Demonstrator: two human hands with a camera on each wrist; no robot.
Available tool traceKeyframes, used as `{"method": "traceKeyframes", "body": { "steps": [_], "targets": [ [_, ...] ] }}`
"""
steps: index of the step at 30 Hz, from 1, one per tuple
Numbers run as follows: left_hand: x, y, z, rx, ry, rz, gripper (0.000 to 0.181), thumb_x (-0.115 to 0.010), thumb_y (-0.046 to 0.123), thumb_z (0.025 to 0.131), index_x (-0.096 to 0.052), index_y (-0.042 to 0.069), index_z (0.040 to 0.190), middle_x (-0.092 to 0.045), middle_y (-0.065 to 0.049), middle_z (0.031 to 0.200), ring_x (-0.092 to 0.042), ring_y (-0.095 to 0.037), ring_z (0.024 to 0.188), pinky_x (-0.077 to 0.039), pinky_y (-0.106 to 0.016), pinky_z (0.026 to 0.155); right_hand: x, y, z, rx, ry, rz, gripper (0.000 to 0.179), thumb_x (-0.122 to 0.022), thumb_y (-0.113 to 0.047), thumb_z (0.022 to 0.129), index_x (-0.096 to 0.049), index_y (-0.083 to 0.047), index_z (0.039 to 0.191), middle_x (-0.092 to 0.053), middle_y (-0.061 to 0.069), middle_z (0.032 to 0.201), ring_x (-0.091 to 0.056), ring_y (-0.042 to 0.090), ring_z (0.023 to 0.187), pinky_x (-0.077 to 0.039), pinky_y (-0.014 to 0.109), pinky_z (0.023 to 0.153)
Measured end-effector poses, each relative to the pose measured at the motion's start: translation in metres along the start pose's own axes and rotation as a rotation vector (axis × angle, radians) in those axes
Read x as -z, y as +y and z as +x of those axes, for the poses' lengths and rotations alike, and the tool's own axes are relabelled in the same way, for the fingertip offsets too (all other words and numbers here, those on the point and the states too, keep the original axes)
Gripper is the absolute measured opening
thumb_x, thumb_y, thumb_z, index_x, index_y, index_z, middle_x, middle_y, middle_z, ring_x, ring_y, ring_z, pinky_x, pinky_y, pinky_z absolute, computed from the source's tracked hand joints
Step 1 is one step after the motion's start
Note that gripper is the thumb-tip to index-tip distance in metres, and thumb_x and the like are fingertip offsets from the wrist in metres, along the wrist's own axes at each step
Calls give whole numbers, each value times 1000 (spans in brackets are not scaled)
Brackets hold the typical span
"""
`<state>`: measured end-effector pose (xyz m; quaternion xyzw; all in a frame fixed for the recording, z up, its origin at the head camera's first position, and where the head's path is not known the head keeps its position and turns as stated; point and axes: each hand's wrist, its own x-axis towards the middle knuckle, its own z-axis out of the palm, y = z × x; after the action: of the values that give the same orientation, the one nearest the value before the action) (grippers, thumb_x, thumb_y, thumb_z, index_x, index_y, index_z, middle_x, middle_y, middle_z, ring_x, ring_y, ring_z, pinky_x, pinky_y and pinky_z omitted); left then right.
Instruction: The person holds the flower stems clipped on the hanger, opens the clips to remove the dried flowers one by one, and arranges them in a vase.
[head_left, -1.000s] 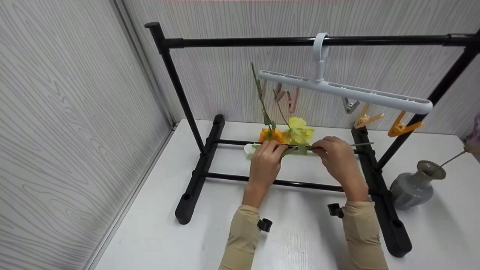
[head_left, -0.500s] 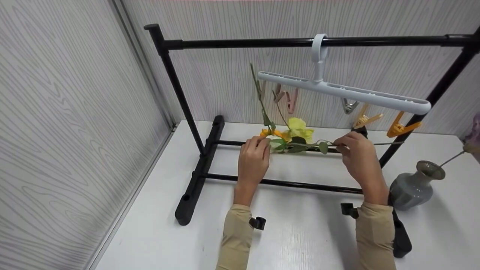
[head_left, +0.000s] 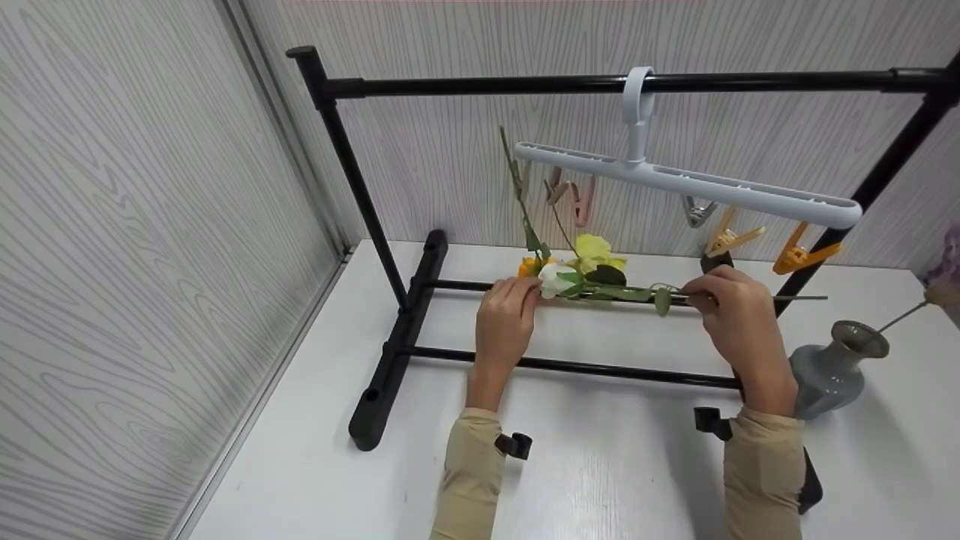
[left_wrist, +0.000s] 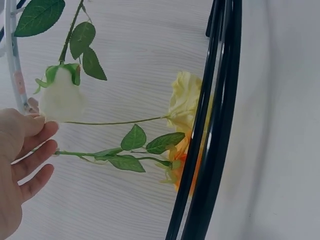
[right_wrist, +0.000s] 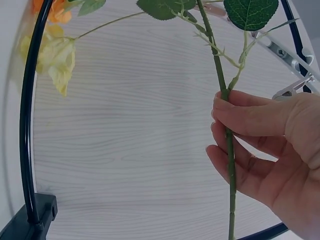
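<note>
Rose (left_wrist: pixel 62 95), white-petalled, with dark green leaves (left_wrist: pixel 41 17) and slender stem (right_wrist: pixel 231 172).

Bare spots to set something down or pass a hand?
Bare: white tabletop between left wall panel and left rack foot; also up front, between the sleeves. A hand likely fits under the top bar, between left rack post and orange flower. Crowded: below the hanger, with left hand, white rose, yellow flower; far right, by gray vase.
</note>
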<state>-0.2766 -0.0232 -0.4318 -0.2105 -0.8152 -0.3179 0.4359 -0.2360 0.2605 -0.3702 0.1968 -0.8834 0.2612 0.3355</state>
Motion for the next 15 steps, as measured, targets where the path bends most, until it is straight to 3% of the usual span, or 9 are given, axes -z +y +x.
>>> {"method": "traceKeyframes", "body": {
  "steps": [7,11,15],
  "targets": [
    [-2,10,3,113,-25,-291,22,-60,20,96,-64,4,111,-62,-6,97,-61,-12,87,-50,-20,76,3,5,-3,14,-6,9,13,-72,13,76,-72,0,79,-65,9,78,-57,18,66,-38,20,60],
    [-3,17,5,162,-32,-440,28,-60,21,96,-61,2,116,-64,-8,100,-62,-14,89,-51,-22,75,5,9,-5,17,-2,16,13,-72,14,75,-71,1,78,-64,9,77,-56,17,66,-35,13,60],
    [-2,24,7,195,-36,-533,29,-63,18,94,-61,1,118,-66,-11,99,-64,-19,86,-52,-25,72,10,13,-7,-28,-7,19,13,-71,14,76,-71,1,79,-65,11,79,-56,18,68,-35,10,61]
  ]
}}
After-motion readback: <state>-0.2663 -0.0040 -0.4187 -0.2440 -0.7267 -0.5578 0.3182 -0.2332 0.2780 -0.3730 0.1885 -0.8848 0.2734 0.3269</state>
